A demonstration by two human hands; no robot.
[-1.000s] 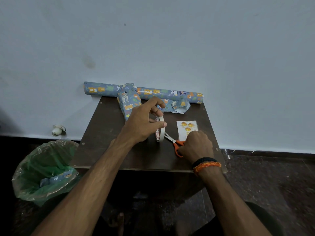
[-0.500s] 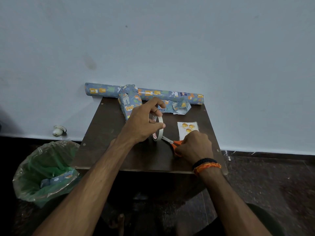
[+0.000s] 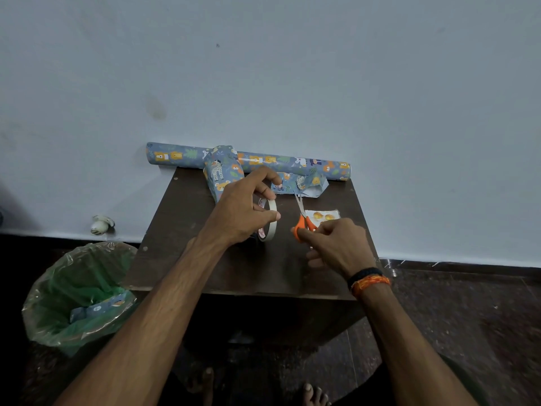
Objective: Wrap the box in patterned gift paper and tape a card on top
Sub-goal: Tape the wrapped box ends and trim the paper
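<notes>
A: Head view, status of both hands?

B: The left hand (image 3: 244,213) gripped the tape roll (image 3: 268,220), thumb on the outer rim and fingers curled over the top, holding it upright on edge on the table (image 3: 181,218). The right hand (image 3: 336,247) gripped the orange handles of the scissors (image 3: 303,219), blades pointing toward 12 o'clock and slightly parted. The two hands were near each other but not touching.

A: Location of the task items?

B: The wrapped box (image 3: 222,174) lay at 11 o'clock from the left hand, its far end against the paper roll (image 3: 248,161) along the table's back edge. The card (image 3: 322,215) lay flat at 12 o'clock from the right hand, partly covered by the scissors. A paper offcut (image 3: 304,184) lay at 1 o'clock from the tape roll. A lined bin (image 3: 76,294) stood on the floor at 8 o'clock from the table.

A: Probable step?

B: Cutting a length of tape for the card; no free strip was visible.

A: Failure modes?

B: 1. The blades sat close to the left fingertips; a hurried cut could nick them.
2. A loose strip could fold onto itself, since neither hand was free to hold its end.
3. The scissors rested over the card and could crease or snip it.
4. The roll stood on edge and would roll away if released.
</notes>
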